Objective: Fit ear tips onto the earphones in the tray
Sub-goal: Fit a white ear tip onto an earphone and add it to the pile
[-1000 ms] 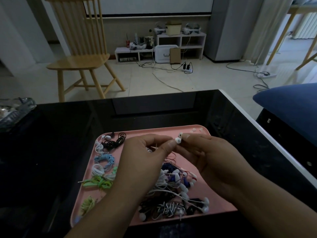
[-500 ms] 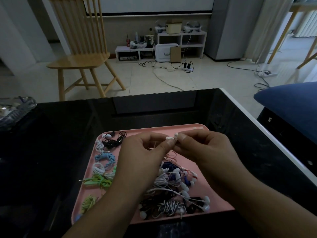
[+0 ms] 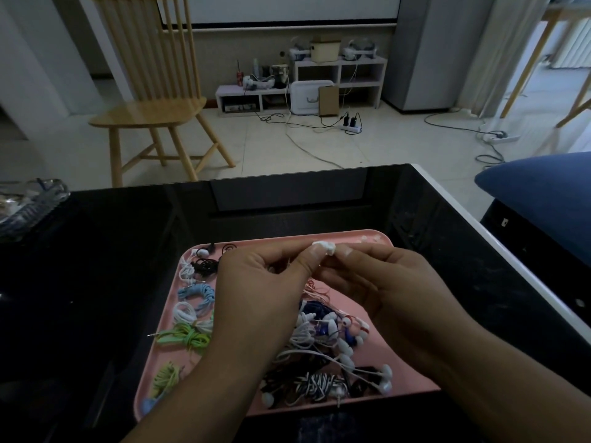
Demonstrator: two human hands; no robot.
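I observe both hands meeting above the pink tray (image 3: 412,377) on the black bench (image 3: 96,282). My left hand (image 3: 256,302) and right hand (image 3: 387,292) each pinch a small white earphone (image 3: 324,247) between fingertips, at twelve o'clock over the tray. Whether an ear tip is seated, I cannot tell. Loose tangled earphones (image 3: 335,346) lie toward five o'clock; bundled cables (image 3: 192,314) line nine o'clock.

head cam | faces forward-down | close above pink tray (image 3: 412,375) | room beyond
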